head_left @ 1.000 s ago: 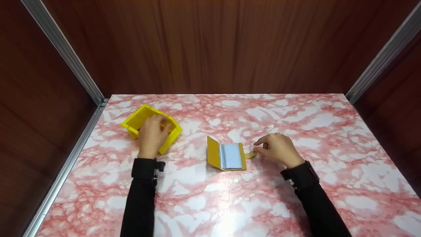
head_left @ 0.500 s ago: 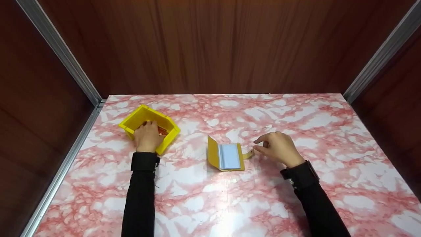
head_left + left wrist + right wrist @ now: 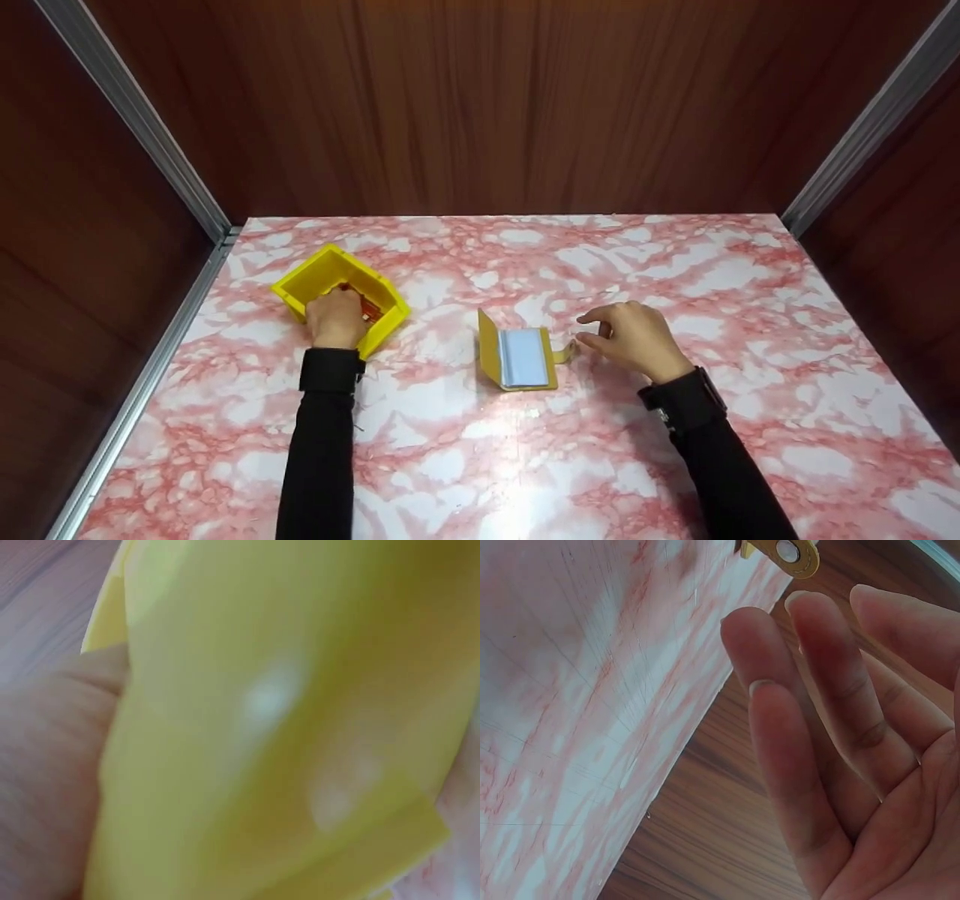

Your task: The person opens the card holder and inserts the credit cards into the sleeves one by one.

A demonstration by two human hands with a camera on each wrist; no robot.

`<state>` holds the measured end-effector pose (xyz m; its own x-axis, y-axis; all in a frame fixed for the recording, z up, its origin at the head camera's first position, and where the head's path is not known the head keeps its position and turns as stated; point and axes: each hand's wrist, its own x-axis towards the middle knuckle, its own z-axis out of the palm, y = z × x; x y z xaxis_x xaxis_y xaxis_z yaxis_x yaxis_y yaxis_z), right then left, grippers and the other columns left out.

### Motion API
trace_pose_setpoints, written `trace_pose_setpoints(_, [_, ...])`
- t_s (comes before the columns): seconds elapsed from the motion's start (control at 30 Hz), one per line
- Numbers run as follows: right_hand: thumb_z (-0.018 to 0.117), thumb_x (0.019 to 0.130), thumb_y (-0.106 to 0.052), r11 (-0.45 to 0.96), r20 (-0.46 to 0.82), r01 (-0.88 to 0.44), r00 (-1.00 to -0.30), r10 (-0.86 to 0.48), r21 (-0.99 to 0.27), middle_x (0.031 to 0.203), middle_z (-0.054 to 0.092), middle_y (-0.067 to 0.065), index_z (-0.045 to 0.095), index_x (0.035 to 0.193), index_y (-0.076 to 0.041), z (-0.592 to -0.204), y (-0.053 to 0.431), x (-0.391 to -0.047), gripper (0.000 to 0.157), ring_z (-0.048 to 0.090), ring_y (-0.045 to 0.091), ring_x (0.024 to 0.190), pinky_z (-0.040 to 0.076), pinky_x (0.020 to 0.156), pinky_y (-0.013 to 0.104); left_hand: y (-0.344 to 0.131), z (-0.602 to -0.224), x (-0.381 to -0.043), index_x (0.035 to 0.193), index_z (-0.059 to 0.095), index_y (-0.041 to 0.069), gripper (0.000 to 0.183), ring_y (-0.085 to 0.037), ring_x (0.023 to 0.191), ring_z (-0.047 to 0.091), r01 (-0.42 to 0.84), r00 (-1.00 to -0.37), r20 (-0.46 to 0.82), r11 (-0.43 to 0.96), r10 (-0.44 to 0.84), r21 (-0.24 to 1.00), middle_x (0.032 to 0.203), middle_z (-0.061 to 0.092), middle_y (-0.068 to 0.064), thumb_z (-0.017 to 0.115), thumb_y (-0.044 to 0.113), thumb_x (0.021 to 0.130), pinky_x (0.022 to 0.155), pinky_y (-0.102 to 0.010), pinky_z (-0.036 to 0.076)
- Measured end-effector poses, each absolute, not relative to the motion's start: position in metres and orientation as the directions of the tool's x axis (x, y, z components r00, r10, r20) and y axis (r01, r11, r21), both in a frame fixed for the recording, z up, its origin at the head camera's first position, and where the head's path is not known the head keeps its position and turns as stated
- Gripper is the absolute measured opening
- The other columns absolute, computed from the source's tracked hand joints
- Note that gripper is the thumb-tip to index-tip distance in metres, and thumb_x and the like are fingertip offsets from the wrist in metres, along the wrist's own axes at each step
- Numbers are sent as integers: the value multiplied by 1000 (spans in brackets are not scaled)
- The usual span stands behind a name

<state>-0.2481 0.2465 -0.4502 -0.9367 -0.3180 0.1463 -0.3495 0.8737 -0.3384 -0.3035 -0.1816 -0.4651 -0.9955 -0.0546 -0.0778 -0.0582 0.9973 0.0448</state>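
Observation:
My left hand [image 3: 335,319] reaches down into a yellow plastic bin [image 3: 316,271] on the left. Its fingers are hidden, and I cannot tell whether they grip anything. Reddish-orange pieces [image 3: 370,308] show beside the knuckles. The left wrist view is mostly filled by the bin's wall [image 3: 195,735]. Mid-table lies a small mustard card holder [image 3: 551,360], its cover raised on the left and pale blue-white sleeves inside. From its right edge sticks out a strap [image 3: 562,355] with a metal snap [image 3: 787,550]. My right hand [image 3: 636,339] hovers just right of the strap, fingers loosely bent and holding nothing.
Everything stands on a pink-and-white marbled tabletop [image 3: 465,457]. A dark wood panel [image 3: 480,112] closes off the back, with more panels at both sides and metal rails [image 3: 150,124] at the corners.
My left hand has sunk deeper into the bin, its fingers passing out of sight. The right fingertips have come apart from the strap end. The card holder's cover stands a little steeper.

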Motion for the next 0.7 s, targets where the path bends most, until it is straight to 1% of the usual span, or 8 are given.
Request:
trace_pose_setpoints(0.13, [79, 91, -26, 876, 155, -355, -934, -321, -327, 68, 64, -4, 80, 112, -10, -451, 248, -248, 27, 51, 9, 60, 39, 59, 30, -181, -464, -301, 112, 71, -3, 38, -45, 95, 69, -30, -998, -62, 996, -25, 81, 106, 71, -24, 74, 29, 94, 80, -57, 57])
trace_pose_setpoints(0.27, [80, 90, -26, 880, 166, -352, -935, -313, -319, 67, 64, -4, 81, 111, -10, -452, 249, -248, 26, 52, 9, 60, 40, 60, 31, -182, -463, -300, 105, 72, -2, 29, -45, 92, 69, -7, -1000, -22, 992, -5, 128, 101, 71, -24, 75, 23, 91, 81, -58, 57])
trace_pose_setpoints(0.37, [80, 90, -26, 883, 172, -351, -935, -310, -312, 66, 64, -5, 81, 111, -11, -453, 249, -248, 26, 53, 9, 61, 41, 60, 31, -182, -464, -300, 101, 73, -3, 30, -45, 91, 69, 11, -1000, 19, 989, 8, 144, 99, 72, -24, 78, 24, 90, 82, -59, 57])
trace_pose_setpoints(0.43, [80, 90, -27, 883, 175, -353, -934, -312, -310, 66, 65, -5, 81, 111, -11, -453, 249, -248, 26, 53, 9, 60, 41, 59, 32, -181, -466, -300, 105, 74, -4, 32, -47, 94, 69, 9, -1000, 24, 990, 6, 139, 104, 72, -24, 77, 25, 91, 83, -60, 56])
trace_pose_setpoints(0.53, [80, 91, -27, 881, 177, -357, -932, -316, -311, 67, 65, -4, 81, 111, -11, -453, 249, -248, 26, 54, 9, 60, 42, 59, 32, -180, -468, -303, 122, 70, -3, 34, -51, 104, 65, -21, -1000, -12, 994, -20, 103, 122, 66, -25, 67, 21, 98, 90, -61, 53])
trace_pose_setpoints(0.6, [79, 91, -28, 880, 175, -357, -932, -316, -312, 68, 66, -4, 81, 112, -10, -453, 248, -248, 27, 54, 9, 60, 42, 59, 32, -179, -469, -305, 131, 65, -3, 38, -52, 108, 63, -51, -997, -58, 996, -46, 73, 130, 61, -26, 60, 19, 101, 90, -60, 52])
trace_pose_setpoints(0.67, [79, 91, -28, 880, 173, -357, -933, -317, -313, 68, 67, -3, 81, 112, -10, -453, 248, -249, 27, 54, 9, 61, 42, 59, 32, -178, -469, -307, 135, 62, -2, 39, -51, 109, 63, -70, -993, -95, 996, -65, 51, 131, 61, -27, 56, 19, 102, 89, -58, 52])
trace_pose_setpoints(0.7, [79, 91, -28, 881, 173, -357, -933, -316, -311, 68, 67, -3, 81, 112, -10, -453, 248, -248, 27, 54, 9, 61, 42, 59, 32, -178, -468, -307, 135, 61, -2, 39, -51, 108, 64, -74, -992, -109, 996, -69, 45, 130, 63, -28, 56, 20, 103, 88, -58, 52])
